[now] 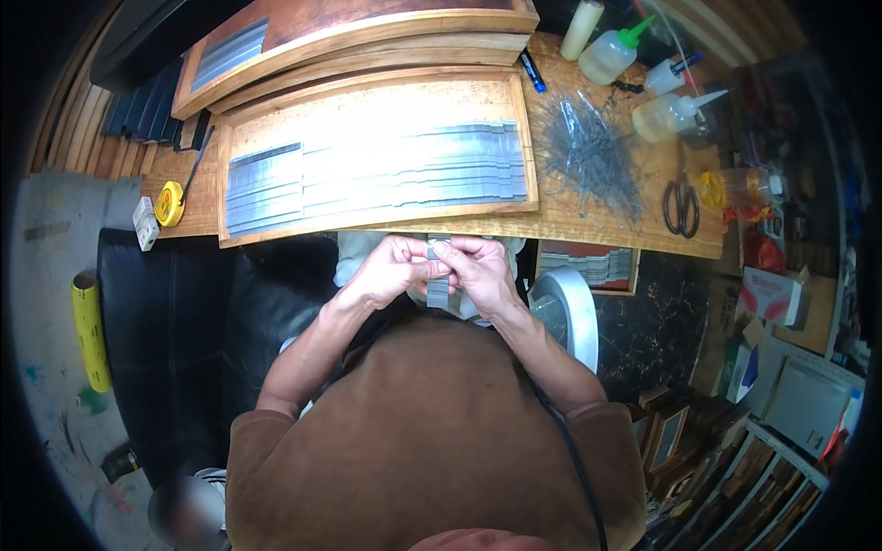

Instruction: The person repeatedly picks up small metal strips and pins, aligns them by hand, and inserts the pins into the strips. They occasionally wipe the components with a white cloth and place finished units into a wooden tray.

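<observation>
In front of my chest, just off the table's near edge, both hands meet around a short, narrow grey strip [438, 294] with fine crosswise lines. The fingers and thumb of my left hand [390, 273] are closed on its left side. From the other side my right hand [482, 275] pinches it, the thumb lying over its face. The strip hangs upright below the fingers; its upper part is partly covered by them. Beyond my hands, a shallow wooden tray [377, 226] holds rows of similar grey strips [413, 188], partly washed out by glare.
Stacked wooden trays [386, 50] stand behind. A heap of thin dark slivers [593, 156], scissors [681, 209], a blue marker [532, 72] and squeeze bottles [609, 57] occupy the right. On the left are a yellow tape measure [170, 204] and a small white box [145, 223].
</observation>
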Tool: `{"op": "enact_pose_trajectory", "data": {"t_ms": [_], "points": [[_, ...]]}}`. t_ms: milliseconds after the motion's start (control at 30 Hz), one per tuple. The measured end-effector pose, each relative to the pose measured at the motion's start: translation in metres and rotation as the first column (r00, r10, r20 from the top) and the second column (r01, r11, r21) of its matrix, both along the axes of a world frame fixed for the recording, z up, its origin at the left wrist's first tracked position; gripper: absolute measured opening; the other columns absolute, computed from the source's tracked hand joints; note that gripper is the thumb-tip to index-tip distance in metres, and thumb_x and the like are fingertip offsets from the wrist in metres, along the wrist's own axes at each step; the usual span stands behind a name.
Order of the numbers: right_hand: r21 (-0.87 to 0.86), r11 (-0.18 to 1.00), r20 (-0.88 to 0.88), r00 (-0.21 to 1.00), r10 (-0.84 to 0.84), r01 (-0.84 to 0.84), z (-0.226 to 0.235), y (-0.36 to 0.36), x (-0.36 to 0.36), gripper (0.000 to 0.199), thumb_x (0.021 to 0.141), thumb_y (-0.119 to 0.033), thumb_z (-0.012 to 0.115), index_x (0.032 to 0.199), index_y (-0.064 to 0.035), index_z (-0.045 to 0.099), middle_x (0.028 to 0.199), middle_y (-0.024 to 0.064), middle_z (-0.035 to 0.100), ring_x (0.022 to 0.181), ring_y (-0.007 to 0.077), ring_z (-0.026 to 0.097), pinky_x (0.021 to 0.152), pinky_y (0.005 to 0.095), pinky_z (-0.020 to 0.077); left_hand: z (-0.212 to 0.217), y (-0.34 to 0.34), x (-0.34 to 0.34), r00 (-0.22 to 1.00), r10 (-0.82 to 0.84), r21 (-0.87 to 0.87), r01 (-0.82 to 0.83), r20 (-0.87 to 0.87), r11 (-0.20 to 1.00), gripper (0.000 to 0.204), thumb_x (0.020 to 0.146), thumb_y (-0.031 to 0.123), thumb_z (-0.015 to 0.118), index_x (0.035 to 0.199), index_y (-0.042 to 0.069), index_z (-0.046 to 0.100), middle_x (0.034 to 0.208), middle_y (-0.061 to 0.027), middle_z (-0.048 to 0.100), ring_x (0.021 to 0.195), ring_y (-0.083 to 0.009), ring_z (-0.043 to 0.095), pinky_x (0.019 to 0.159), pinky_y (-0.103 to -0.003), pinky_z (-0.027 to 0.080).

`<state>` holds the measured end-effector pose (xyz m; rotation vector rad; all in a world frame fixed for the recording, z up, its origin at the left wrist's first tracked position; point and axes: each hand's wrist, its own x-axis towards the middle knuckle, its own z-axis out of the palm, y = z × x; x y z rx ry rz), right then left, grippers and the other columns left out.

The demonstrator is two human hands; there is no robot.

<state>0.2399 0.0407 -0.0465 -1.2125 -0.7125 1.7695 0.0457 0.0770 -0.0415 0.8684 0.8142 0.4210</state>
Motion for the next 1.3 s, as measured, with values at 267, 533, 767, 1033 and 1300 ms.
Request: {"op": "enact_pose_trajectory", "data": {"t_ms": [267,533,767,1033,1300], "points": [[0.412,0.883,0.423,0.906,0.032,-0.224,0.031,-0.011,0.000,0.009,0.090,-0.003,0.081,0.098,-0.0005,0.081,0.083,0.0034,0.065,0.068,0.0085,0.056,0.061,0.0264,0.0466,0.009,-0.047,0.003,0.980,0.195,0.309,-0.177,-0.029,0.934,0.012,0.097,0.003,0.078,0.107,-0.003,0.081,0.092,-0.0016,0.079,0.086,-0.0035,0.064,0.076,-0.024,0.053],[0.521,0.825,0.479,0.875,-0.070,-0.219,0.017,-0.008,-0.004,0.010,0.091,-0.010,0.084,0.095,-0.0013,0.080,0.081,0.0040,0.064,0.066,0.0105,0.056,0.061,0.0271,0.0459,0.019,-0.047,0.003,0.978,0.159,0.330,-0.107,-0.135,0.938,0.013,0.099,0.003,0.075,0.110,-0.002,0.080,0.096,-0.0036,0.080,0.088,-0.0044,0.066,0.078,-0.025,0.054],[0.501,0.833,0.437,0.900,-0.010,-0.234,0.028,-0.007,-0.006,0.012,0.091,-0.011,0.084,0.094,-0.0005,0.079,0.080,0.0051,0.063,0.065,0.0124,0.056,0.061,0.0278,0.0459,0.010,-0.055,0.003,0.955,0.277,0.413,-0.211,-0.108,0.886,0.010,0.099,0.003,0.075,0.104,-0.004,0.079,0.090,0.0006,0.078,0.082,-0.0029,0.061,0.071,-0.023,0.051],[0.526,0.814,0.435,0.901,-0.008,-0.247,0.030,-0.009,-0.015,0.009,0.089,-0.005,0.083,0.096,-0.0016,0.080,0.084,0.0041,0.064,0.068,0.0115,0.058,0.062,0.0271,0.0474,0.010,-0.063,-0.008,0.952,0.289,0.375,-0.233,-0.100,0.897,0.012,0.101,0.002,0.072,0.107,-0.006,0.078,0.090,0.0003,0.077,0.084,-0.0034,0.062,0.074,-0.023,0.053],[0.533,0.798,0.416,0.908,0.043,-0.282,0.040,-0.009,-0.014,0.011,0.089,-0.004,0.082,0.099,-0.0021,0.081,0.087,0.0058,0.066,0.071,0.0130,0.060,0.064,0.0274,0.0490,0.015,-0.066,-0.006,0.935,0.321,0.553,-0.190,-0.150,0.811,0.015,0.102,0.004,0.071,0.112,-0.006,0.077,0.090,-0.0038,0.078,0.083,-0.0066,0.067,0.075,-0.025,0.055]]}}
